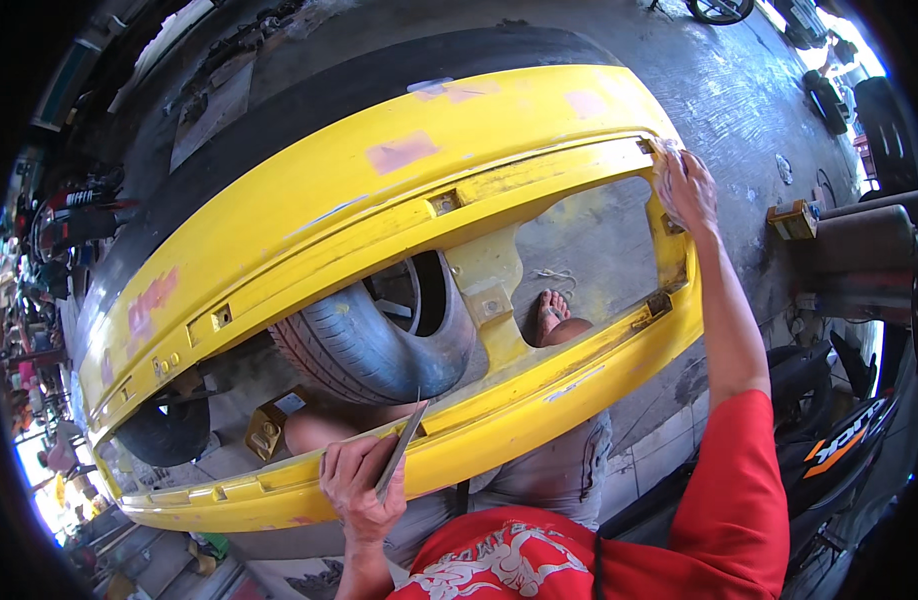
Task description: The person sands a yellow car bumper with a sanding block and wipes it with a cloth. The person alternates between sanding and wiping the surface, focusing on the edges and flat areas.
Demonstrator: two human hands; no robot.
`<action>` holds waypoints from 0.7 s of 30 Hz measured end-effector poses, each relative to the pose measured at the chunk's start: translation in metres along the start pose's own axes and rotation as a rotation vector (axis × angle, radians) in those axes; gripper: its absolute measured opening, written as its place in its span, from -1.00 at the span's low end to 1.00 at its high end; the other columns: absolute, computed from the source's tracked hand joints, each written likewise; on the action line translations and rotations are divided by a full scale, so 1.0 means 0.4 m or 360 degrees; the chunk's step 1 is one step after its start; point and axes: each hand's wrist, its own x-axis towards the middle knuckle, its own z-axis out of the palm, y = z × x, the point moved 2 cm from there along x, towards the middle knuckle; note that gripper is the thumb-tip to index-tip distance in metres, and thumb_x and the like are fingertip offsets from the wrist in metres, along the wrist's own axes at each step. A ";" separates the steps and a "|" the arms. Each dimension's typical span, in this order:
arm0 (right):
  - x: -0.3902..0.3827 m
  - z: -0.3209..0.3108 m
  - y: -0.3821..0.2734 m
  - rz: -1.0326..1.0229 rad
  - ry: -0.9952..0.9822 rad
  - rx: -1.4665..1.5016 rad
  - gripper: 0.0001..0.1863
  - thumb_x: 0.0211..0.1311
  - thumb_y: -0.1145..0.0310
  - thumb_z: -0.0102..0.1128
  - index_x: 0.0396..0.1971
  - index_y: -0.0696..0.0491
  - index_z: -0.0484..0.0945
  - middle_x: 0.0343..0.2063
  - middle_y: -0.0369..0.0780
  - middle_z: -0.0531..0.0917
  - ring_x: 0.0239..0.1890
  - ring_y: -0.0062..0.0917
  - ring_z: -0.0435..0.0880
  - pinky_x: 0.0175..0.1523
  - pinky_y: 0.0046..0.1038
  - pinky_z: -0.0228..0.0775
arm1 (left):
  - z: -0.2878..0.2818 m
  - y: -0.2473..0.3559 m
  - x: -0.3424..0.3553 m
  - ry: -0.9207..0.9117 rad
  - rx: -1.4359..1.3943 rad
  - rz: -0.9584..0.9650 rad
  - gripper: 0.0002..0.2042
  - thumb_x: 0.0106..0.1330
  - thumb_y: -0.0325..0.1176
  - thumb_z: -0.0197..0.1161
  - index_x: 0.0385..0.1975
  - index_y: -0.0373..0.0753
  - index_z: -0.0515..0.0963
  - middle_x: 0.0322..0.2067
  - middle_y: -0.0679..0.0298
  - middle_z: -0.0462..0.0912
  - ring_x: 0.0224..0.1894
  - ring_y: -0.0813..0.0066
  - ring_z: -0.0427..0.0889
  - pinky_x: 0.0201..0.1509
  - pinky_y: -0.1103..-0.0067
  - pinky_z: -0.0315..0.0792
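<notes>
A dusty black rubber tyre (354,345) shows through the long, curved yellow bumper (289,190), pink-patched, before the person (734,480). The left hand's (364,487) fingers pinch a thin grey sheet (400,450); the right hand (689,192) touches the bumper's right end, any hold unclear.

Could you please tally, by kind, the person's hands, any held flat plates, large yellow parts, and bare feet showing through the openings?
Hands, left hand and right hand: 2
Flat plate: 1
Large yellow part: 1
Bare foot: 1
Total: 5
</notes>
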 end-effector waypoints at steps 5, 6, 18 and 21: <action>0.048 -0.028 -0.234 0.0252 -0.0002 0.0473 -0.58 0.77 0.05 0.11 0.23 0.02 0.76 0.14 -0.07 0.76 0.23 -0.25 0.77 0.31 -0.17 0.65 | -0.010 0.008 0.004 -0.0012 -0.0047 -0.0021 -0.80 0.48 -0.31 0.42 -0.23 -0.35 0.78 -0.20 0.10 0.77 -0.18 0.01 0.71 -0.02 0.15 0.55; 0.038 -0.040 -0.289 0.0282 -0.0156 0.0590 -0.55 0.77 0.01 0.11 0.22 0.03 0.77 0.17 -0.08 0.75 0.24 -0.25 0.78 0.33 -0.15 0.64 | -0.010 0.010 0.005 0.0003 -0.0055 -0.0004 -0.80 0.48 -0.31 0.42 -0.22 -0.35 0.78 -0.20 0.10 0.77 -0.18 0.01 0.71 -0.02 0.15 0.55; 0.097 -0.040 -0.266 -0.0592 0.0095 0.0341 -0.66 0.59 0.12 0.27 -0.10 0.09 0.84 -0.04 -0.10 0.81 0.12 -0.15 0.76 0.30 -0.09 0.57 | 0.010 0.000 -0.014 0.0084 0.0043 -0.0041 -0.78 0.51 -0.26 0.44 -0.18 -0.33 0.78 -0.21 0.11 0.77 -0.20 -0.01 0.71 -0.05 0.14 0.54; 0.140 -0.040 -0.163 -0.0387 -0.0095 0.0088 -0.62 0.58 0.07 0.25 -0.10 0.06 0.85 0.00 -0.09 0.81 0.15 -0.14 0.76 0.32 -0.05 0.56 | 0.015 -0.007 -0.018 0.0138 0.0145 0.0053 -0.77 0.49 -0.28 0.45 -0.18 -0.37 0.75 -0.23 0.03 0.75 -0.24 -0.08 0.68 -0.10 0.10 0.53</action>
